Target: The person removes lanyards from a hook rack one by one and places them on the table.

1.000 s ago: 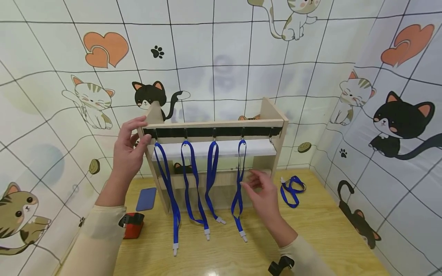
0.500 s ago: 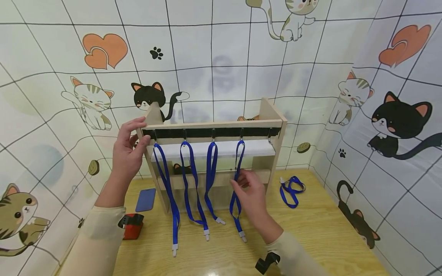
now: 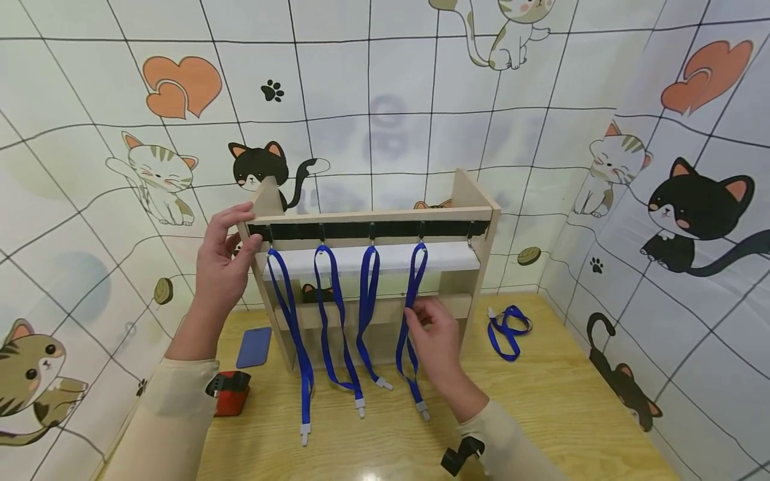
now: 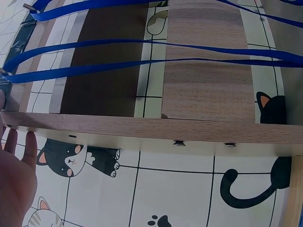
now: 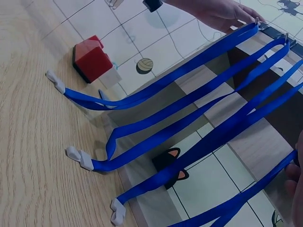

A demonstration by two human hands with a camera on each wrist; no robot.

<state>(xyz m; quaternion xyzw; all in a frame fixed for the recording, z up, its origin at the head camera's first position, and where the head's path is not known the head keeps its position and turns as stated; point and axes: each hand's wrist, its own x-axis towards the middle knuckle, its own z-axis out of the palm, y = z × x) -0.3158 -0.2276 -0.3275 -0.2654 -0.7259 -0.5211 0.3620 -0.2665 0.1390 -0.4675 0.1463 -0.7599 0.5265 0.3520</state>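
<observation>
A small wooden rack stands upright with a black strip of hooks along its front. Blue lanyards hang from the hooks, each ending in a white clip. At the upper left corner, my left hand grips the rack, thumb on the front and fingers at the side panel. My right hand pinches the rightmost hanging lanyard partway down between thumb and fingers. That lanyard's upper loop stays over its hook, and its clip dangles low. The hook at the right end bears no lanyard.
Another blue lanyard lies loosely coiled on the wooden table, right of the rack. To the left are a blue card-like piece and a red box. A cat-print sheet stands behind and at both sides.
My right hand has moved left to the rightmost hanging lanyard and taken hold of it, and the strap has shifted slightly left. My left hand stays at the rack's corner.
</observation>
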